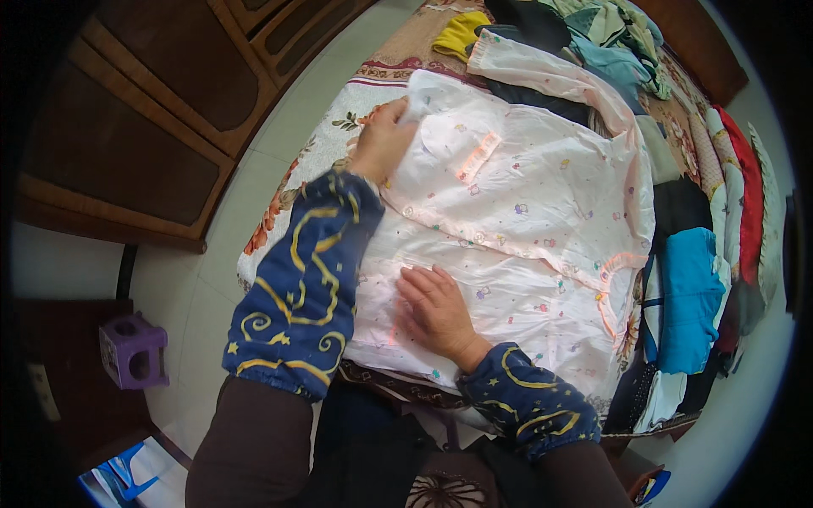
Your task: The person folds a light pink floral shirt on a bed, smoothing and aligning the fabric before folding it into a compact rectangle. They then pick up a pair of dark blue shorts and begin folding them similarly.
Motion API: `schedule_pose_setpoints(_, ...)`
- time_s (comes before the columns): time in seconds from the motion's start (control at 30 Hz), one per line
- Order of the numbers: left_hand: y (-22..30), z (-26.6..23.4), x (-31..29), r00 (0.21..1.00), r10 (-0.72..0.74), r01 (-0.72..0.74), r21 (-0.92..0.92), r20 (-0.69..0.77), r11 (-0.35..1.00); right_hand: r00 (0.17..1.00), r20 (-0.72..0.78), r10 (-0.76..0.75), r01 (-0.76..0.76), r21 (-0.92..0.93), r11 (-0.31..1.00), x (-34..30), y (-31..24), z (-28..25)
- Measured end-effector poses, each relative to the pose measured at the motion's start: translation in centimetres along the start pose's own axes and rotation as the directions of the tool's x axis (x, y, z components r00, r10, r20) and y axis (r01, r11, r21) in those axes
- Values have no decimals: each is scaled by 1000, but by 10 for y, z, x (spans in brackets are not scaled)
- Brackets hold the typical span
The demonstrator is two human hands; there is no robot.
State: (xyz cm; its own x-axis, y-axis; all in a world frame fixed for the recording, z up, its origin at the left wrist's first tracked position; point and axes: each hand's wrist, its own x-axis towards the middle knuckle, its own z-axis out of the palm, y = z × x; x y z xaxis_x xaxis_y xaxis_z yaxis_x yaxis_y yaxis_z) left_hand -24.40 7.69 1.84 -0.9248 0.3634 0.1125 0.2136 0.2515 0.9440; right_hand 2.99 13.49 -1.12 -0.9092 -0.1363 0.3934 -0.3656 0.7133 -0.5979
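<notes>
A pale pink button-front pajama top (525,212) with small printed figures lies spread on the bed, its orange-trimmed collar toward the right and its hem toward the left. One long sleeve (542,68) stretches along the far side. At the far left edge of the top, my left hand (387,140) is closed on the cloth; the fingertips and the fabric there are slightly blurred. My right hand (440,315) rests on the near front panel with its fingers stretched out, holding nothing. Both forearms wear dark blue sleeve covers with yellow swirls.
A rolled blue garment (690,288) and other folded clothes line the bed's right side. Loose clothes (605,38) and a yellow cloth (460,34) lie at the far end. Wooden cabinets (144,102) stand at the left, above a purple stool (135,351) on the tiled floor.
</notes>
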Motion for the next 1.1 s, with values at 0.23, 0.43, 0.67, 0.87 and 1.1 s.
schedule_pose_setpoints(0.23,30,35,-93,870,279,-373,172,407,912,514,-407,756,-424,645,635,79,37,-40)
schedule_pose_setpoints(0.43,16,23,-75,970,183,-198,90,159,976,624,-451,637,-594,255,763,96,137,-60)
schedule_pose_setpoints(0.67,6,2,-48,972,-199,67,672,122,738,638,-266,723,-435,650,623,125,79,-112)
schedule_pose_setpoints(0.87,20,-15,-1,976,-179,135,299,126,945,640,-265,721,-319,762,563,139,69,-142)
schedule_pose_setpoints(1.1,42,-42,71,958,277,-204,496,-76,844,813,-178,555,-124,878,463,206,82,-143)
